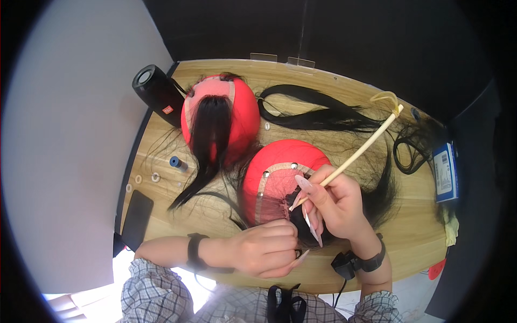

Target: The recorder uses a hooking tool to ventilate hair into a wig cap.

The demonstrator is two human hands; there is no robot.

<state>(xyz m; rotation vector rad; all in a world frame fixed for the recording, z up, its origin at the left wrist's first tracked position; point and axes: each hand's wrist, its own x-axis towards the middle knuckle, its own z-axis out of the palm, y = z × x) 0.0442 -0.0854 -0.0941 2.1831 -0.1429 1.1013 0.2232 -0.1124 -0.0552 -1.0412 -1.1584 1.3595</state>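
My right hand [337,202] grips a thin pale rod [359,150], which looks like a ventilating needle handle, with its lower tip at the hairline of a hairpiece. That hairpiece has a pinkish mesh base [278,183] with a tan band and metal snap clips, and it covers a red dome-shaped block [288,151]. Black hair [301,226] falls from the mesh between my hands. At the block's near edge, the fingers of my left hand [264,250] are closed in a pinch near this hair. Whatever they pinch is mostly hidden.
A second red block [246,109] bears another hairpiece with a long black lock [210,133]. Around lie a black cylindrical speaker [157,95], a bundle of black hair [307,111], a blue spool [175,162], small rings [155,177], a dark phone [137,218] and a blue-white box [445,173].
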